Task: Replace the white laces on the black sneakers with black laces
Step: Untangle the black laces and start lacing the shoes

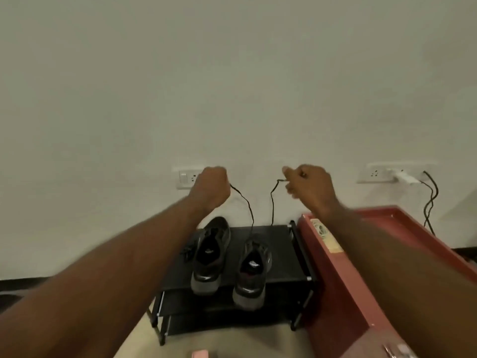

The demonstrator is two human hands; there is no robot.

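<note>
Two lace ends drawn level

Left grip [211, 186] is fisted round one end of the black lace [249, 205] and right grip [308, 187] pinches the other. Both ends rise from the sneaker [254, 270] nearer the red trunk [335, 280], probably to even the lengths. The second sneaker [210, 254] shares the black shoe rack [284, 254] below a wall socket [187, 178].

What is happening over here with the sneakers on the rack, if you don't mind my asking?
A person is lacing the sneaker on the right, which sits on top of a black shoe rack. The left hand and right hand each hold one end of a black lace, raised above the shoe with both strands running down into it. The other sneaker sits beside it on the rack, with neither hand on it.
</note>
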